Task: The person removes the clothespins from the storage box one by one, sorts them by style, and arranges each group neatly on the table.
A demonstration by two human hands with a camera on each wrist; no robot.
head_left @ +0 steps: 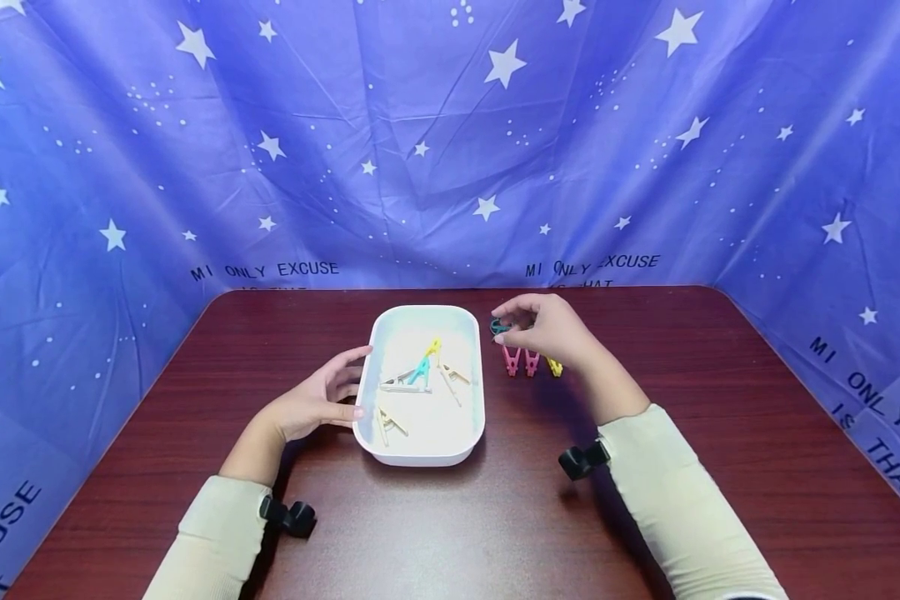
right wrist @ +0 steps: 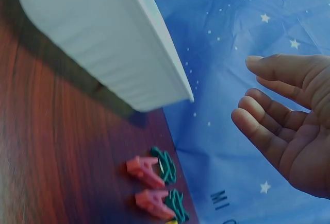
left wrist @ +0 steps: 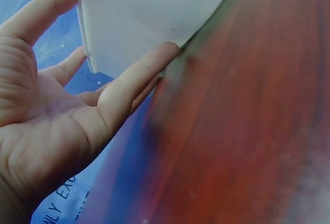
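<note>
A white plastic basin (head_left: 420, 450) stands on the table with several clothespins in it. Among them are a yellow clothespin (head_left: 433, 347), a turquoise clothespin (head_left: 421, 371) and a beige clothespin (head_left: 390, 422). My left hand (head_left: 318, 400) touches the basin's left side with extended fingers and thumb, as the left wrist view shows against its white wall (left wrist: 149, 18). To the right of the basin, my right hand (head_left: 547, 327) hovers with slightly bent fingers and nothing between them in the right wrist view. Below it lie pink clothespins (right wrist: 146, 171) and green clothespins (right wrist: 165, 166).
Another yellow clothespin (head_left: 555, 367) lies to the right of the pink ones. The dark reddish wooden table (head_left: 420, 533) ends at a blue curtain (head_left: 450, 150) with white stars. Black wrist bands (head_left: 288, 517) with small cameras sit on both sleeves.
</note>
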